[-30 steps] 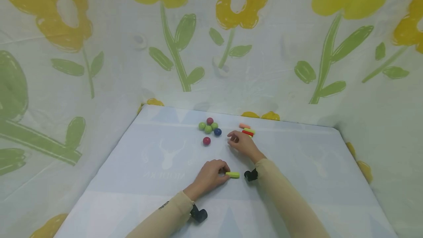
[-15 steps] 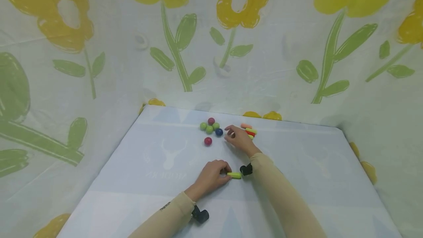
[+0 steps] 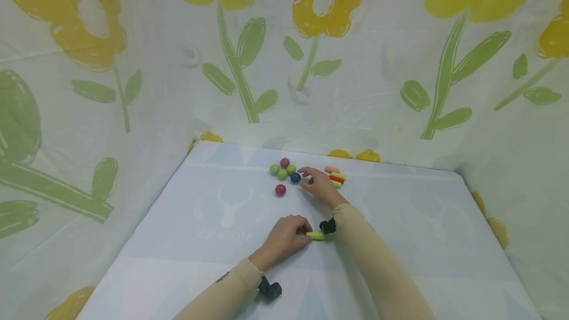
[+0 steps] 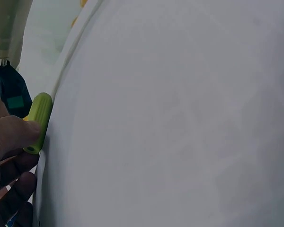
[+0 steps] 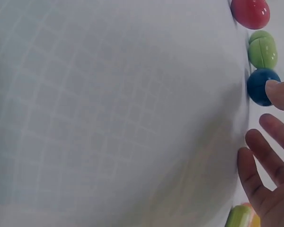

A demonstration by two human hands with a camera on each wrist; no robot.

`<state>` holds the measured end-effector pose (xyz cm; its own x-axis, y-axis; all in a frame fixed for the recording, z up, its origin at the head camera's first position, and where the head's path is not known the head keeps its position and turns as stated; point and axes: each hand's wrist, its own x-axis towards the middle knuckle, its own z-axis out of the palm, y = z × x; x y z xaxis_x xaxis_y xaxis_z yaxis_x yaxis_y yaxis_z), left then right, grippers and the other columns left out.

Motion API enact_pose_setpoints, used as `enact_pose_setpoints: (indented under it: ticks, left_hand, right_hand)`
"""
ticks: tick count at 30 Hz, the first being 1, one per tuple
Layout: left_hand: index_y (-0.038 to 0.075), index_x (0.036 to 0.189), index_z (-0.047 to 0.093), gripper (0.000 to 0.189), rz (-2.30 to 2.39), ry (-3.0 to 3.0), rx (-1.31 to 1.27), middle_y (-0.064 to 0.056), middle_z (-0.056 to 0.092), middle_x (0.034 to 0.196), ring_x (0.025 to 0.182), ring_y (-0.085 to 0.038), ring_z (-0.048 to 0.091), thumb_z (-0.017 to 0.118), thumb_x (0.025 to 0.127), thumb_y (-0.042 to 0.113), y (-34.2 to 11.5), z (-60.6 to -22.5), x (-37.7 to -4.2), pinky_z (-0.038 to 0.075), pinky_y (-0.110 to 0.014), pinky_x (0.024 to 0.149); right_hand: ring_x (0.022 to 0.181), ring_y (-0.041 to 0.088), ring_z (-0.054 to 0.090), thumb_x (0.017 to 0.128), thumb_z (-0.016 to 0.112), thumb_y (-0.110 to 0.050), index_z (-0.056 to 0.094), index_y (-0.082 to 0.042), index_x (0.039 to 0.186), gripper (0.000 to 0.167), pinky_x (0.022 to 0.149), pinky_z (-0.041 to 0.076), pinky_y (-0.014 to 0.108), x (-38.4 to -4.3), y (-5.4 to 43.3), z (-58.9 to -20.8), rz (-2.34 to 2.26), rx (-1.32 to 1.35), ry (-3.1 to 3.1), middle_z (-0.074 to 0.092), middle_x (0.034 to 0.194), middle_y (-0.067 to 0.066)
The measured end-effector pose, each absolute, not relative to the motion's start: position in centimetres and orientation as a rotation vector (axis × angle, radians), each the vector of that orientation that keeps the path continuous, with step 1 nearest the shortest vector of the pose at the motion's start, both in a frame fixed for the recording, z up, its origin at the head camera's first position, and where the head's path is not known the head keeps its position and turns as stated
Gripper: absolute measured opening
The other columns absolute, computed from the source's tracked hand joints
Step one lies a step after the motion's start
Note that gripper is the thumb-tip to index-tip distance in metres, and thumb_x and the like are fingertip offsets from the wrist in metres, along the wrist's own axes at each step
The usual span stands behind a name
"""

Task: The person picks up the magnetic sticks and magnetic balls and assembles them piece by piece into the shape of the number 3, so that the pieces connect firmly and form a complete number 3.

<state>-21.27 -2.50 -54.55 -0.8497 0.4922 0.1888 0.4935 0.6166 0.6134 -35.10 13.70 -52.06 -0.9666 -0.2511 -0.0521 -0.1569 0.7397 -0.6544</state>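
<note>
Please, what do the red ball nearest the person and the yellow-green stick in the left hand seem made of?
Red ball: probably hard plastic, glossy; bright highlights on a smooth surface, though lacquered wood is possible. Yellow-green stick: perhaps moulded plastic or foam, rather matte; it has lengthwise ridges and no sharp highlights.

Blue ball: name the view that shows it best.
Right wrist: the blue ball looks largest there, though the thumb covers part. The head view shows it small, beside the right hand; left wrist does not show it.
</note>
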Motion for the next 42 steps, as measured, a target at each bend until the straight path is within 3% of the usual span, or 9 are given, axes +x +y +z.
enact_pose_setpoints:
  ticks: [9,22,34,42]
  left_hand:
    - [0.022,0.097,0.073,0.011,-1.084,-2.801,-0.882,0.014,0.065,0.087,0.08,-0.002,0.054,0.08,0.088,0.022,-2.4,-54.6,-21.3,0.045,-0.024,0.077]
    - [0.022,0.097,0.073,0.011,-1.068,-2.805,-0.874,0.013,0.066,0.088,0.081,-0.003,0.054,0.08,0.088,0.023,-2.4,-54.5,-21.1,0.045,-0.025,0.078]
    - [0.021,0.098,0.074,0.011,-1.066,-2.807,-0.86,0.014,0.066,0.089,0.081,-0.002,0.054,0.08,0.089,0.023,-2.5,-54.6,-21.1,0.045,-0.025,0.078]
    - [0.021,0.098,0.074,0.012,-1.066,-2.804,-0.862,0.015,0.066,0.089,0.081,-0.002,0.054,0.08,0.088,0.023,-2.6,-54.7,-21.2,0.045,-0.024,0.078]
  right_hand:
    - [0.109,0.024,0.06,0.097,0.072,-0.023,0.062,-0.024,0.138,0.042,0.097,0.052,0.041,-35.2,13.2,-51.8,-0.943,-0.373,2.82,0.064,0.133,0.003]
    - [0.103,0.024,0.061,0.096,0.074,-0.025,0.067,-0.024,0.123,0.028,0.097,0.052,0.042,-34.9,12.6,-51.4,-0.883,-0.346,2.86,0.068,0.118,0.006]
    - [0.095,0.021,0.06,0.094,0.075,-0.025,0.068,-0.022,0.12,0.027,0.083,0.055,0.035,-34.2,13.4,-51.6,-0.933,-0.358,2.861,0.069,0.113,0.004]
    - [0.092,0.02,0.06,0.093,0.076,-0.024,0.068,-0.022,0.118,0.026,0.08,0.055,0.033,-33.5,14.3,-51.9,-0.98,-0.344,2.824,0.07,0.109,0.003]
